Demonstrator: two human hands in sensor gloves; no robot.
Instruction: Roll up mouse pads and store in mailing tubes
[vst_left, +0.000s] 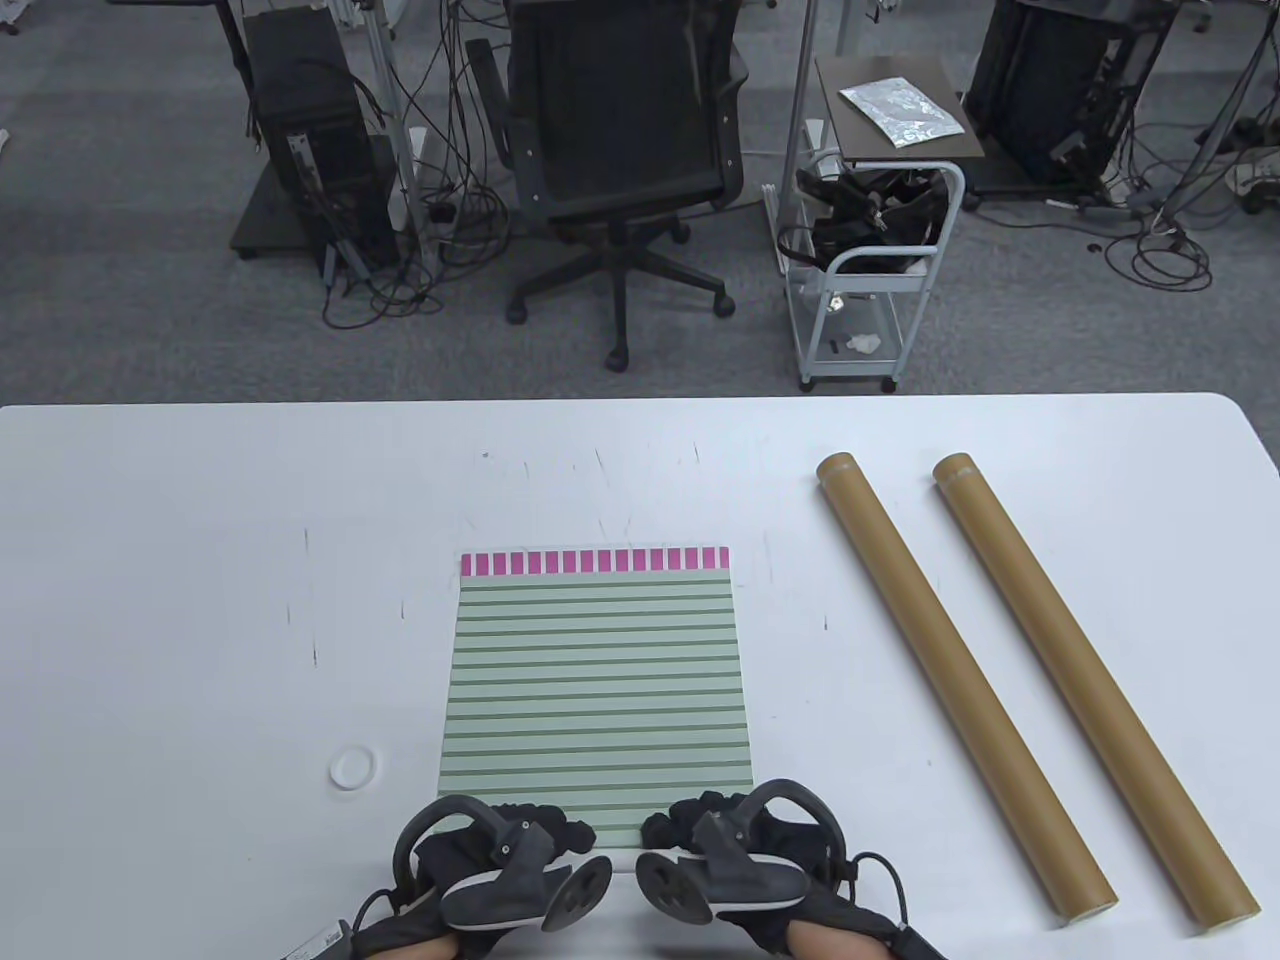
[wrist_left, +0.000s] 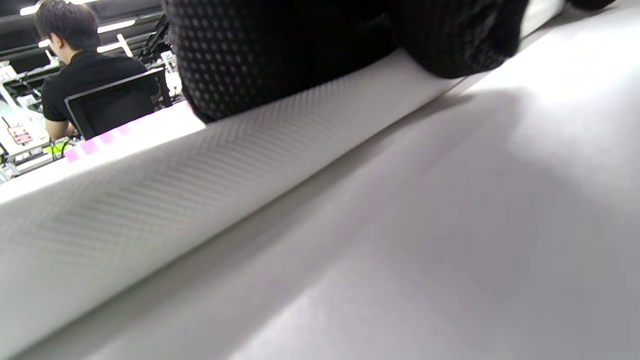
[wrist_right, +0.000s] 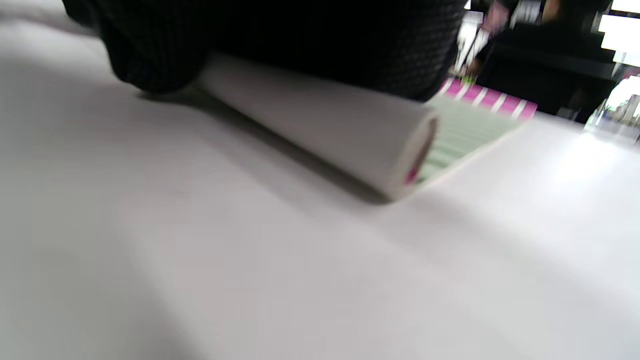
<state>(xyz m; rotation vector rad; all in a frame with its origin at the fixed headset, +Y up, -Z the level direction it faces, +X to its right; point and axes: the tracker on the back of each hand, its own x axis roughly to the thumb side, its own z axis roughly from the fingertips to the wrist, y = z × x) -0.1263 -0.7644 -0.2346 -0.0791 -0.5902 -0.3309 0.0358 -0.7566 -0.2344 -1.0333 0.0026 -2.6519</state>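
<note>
both my hands sit on the near end of the pad (vst_left: 596, 680), which is rolled into a tube there. my left hand (vst_left: 500, 850) presses on the roll's left part, my right hand (vst_left: 735, 840) on its right part, fingers curled over the top; i cannot tell from any view whether the fingers wrap fully round it.

the table view hides the roll under my hands and trackers. the left wrist view shows it plainly: a white textured underside (wrist_left: 165, 200) turned outward, lying on the table (wrist_left: 450, 225), with the glove (wrist_left: 280, 55) bearing on it from above. the right wrist view, blurred, shows the roll's open right end (wrist_right: 420, 155), a spiral with a bit of pink inside, and the flat green-striped part running away to the pink-checked far edge.

from above, the unrolled part lies flat mid-table, green stripes with a pink band (vst_left: 596, 561) at the far end. two brown tubes (vst_left: 960, 680) (vst_left: 1090, 690) lie side by side to the right, well apart from the pad, angled toward me.

i can read no writing anywhere.

the table (vst_left: 200, 600) is white, lightly scuffed, with a small round cap (vst_left: 352, 768) left of the pad. beyond it: grey carpet, a black chair (vst_left: 620, 150), a white cart (vst_left: 870, 290), cables. the left wrist view catches a person (wrist_left: 75, 65) seated with back turned.
</note>
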